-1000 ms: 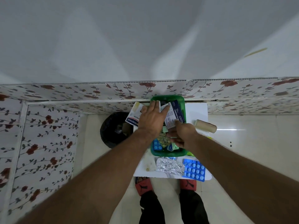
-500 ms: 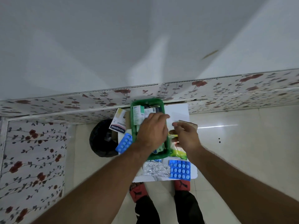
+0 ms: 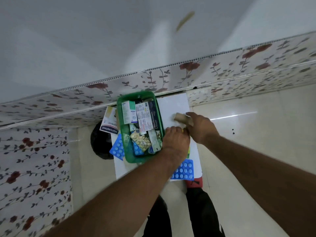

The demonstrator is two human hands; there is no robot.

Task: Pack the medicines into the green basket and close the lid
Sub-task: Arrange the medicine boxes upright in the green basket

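The green basket (image 3: pixel 122 134) stands open on the small white table (image 3: pixel 174 103), filled with medicine boxes (image 3: pixel 129 112) and blister strips (image 3: pixel 141 140). My left hand (image 3: pixel 176 142) lies knuckles-up over the basket's near right rim with its fingers curled; what is under them is hidden. My right hand (image 3: pixel 201 128) is just right of it, fingers wrapped around the end of a beige roll (image 3: pixel 179 117) on the table. Left of the basket lie a blue blister pack (image 3: pixel 117 148) and a Hansaplast box (image 3: pixel 109 124). Another blue blister pack (image 3: pixel 184 170) lies near the table's front edge.
A yellow-green packet (image 3: pixel 188 151) shows partly beneath my left wrist. A black round object (image 3: pixel 97 142) sits on the floor left of the table. A flower-patterned wall (image 3: pixel 171 77) runs right behind the table. My feet (image 3: pixel 195 183) are at the table's front edge.
My left hand has come out of the basket and shifted right to its near right rim. My right hand has reached further back and closed on the beige roll. The view has shifted.
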